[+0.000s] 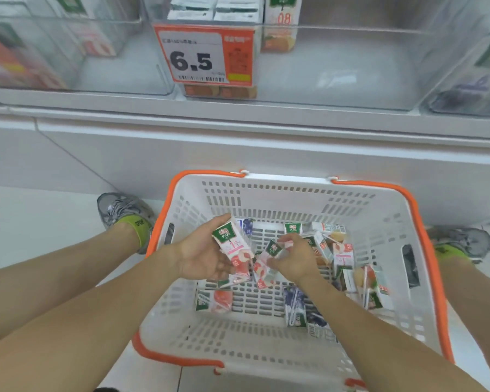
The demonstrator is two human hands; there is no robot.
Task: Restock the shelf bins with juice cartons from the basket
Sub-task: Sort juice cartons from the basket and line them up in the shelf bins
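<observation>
A white basket (300, 193) with orange handles sits on the floor below the shelf. Several small juice cartons lie loose in it, peach ones and blue ones. My left hand (201, 256) holds a peach carton (232, 244) with a green top, above the basket's left middle. Just to its right, my right hand (292, 258) grips a second peach carton (266, 264), tilted, low in the basket. Clear shelf bins (337, 66) stand above; the middle bin holds peach cartons behind a 6.5 price tag (204, 55).
A blue carton (294, 306) lies at the basket's lower middle and a peach one (214, 301) at its left. More cartons pile at the right side (343, 256). My shoes (122, 210) flank the basket on the white floor. The wide bin at right shows one orange carton (280, 24).
</observation>
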